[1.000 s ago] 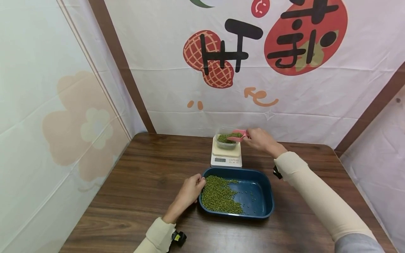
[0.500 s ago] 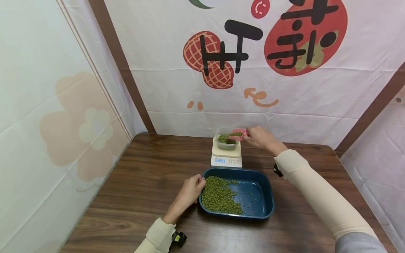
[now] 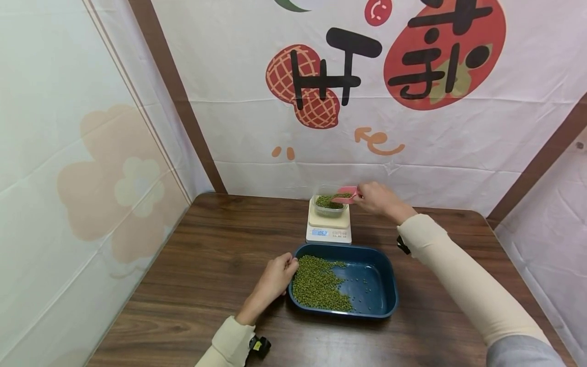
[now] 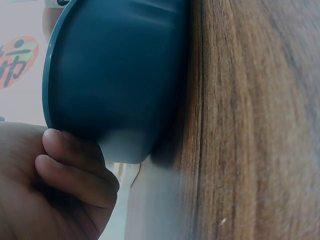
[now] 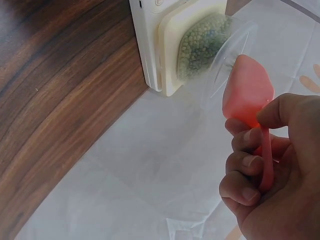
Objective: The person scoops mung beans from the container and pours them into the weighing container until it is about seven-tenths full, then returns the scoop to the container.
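Note:
My right hand (image 3: 378,199) grips the handle of a pink scoop (image 5: 247,90), its bowl over the clear plastic container (image 3: 329,211). Green beans, like mung beans, lie in the scoop and in the container. That container sits on a white kitchen scale (image 3: 316,239) with a lit display. Nearer the person is a dark blue tray (image 3: 373,283), with a heap of green beans (image 3: 318,288) on its left side and a few scattered to the right. My left hand (image 3: 272,278) holds the tray's left rim, fingers curled at its edge in the left wrist view.
The scale stands near the back edge of the brown wooden table (image 3: 220,285), just behind the tray. A printed white cloth (image 3: 257,178) hangs close behind that edge, and more cloth hangs at both sides.
The scale's display, dark a second ago, is lit, and its digits have changed slightly since half a second ago. The scoop has shifted slightly over the container; the left hand has stayed put.

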A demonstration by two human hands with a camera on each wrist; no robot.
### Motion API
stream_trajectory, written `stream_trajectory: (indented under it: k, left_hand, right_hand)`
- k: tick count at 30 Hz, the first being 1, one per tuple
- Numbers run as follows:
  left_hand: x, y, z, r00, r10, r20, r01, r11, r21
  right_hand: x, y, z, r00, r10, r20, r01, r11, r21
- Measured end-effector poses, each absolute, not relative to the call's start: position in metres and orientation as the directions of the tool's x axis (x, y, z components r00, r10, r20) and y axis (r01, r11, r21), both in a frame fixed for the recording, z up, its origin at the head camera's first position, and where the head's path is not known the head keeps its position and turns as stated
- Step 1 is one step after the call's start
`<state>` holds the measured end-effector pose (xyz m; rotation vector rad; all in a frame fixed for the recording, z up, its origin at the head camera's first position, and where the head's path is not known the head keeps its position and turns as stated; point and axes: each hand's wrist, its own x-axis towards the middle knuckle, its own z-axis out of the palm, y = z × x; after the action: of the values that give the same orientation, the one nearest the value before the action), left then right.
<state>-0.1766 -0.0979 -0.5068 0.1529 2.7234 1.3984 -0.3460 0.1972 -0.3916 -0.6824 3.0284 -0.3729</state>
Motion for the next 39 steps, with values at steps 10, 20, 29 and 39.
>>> stream_trajectory:
  k: [10,20,29,39]
  left_hand:
    - [-0.177,-0.097,-0.508,-0.992,0.128,-0.011,0.065,0.577,0.814]
    - [-0.177,-0.096,-0.507,-0.992,0.126,-0.012,0.063,0.574,0.817]
    - [-0.179,-0.095,-0.506,-0.993,0.111,-0.032,0.039,0.585,0.810]
    - [-0.178,-0.095,-0.506,-0.994,0.106,-0.040,0.030,0.585,0.810]
  right_hand:
    - [-0.344,0.198,-0.387,-0.897,-0.439,0.056,-0.441,0.878,-0.185]
    - [-0.347,0.200,-0.384,-0.901,-0.430,0.062,-0.435,0.888,-0.153]
    - [-0.347,0.201,-0.381,-0.899,-0.434,0.060,-0.438,0.890,-0.129]
    - [-0.345,0.203,-0.383,-0.889,-0.452,0.068,-0.457,0.881,-0.121]
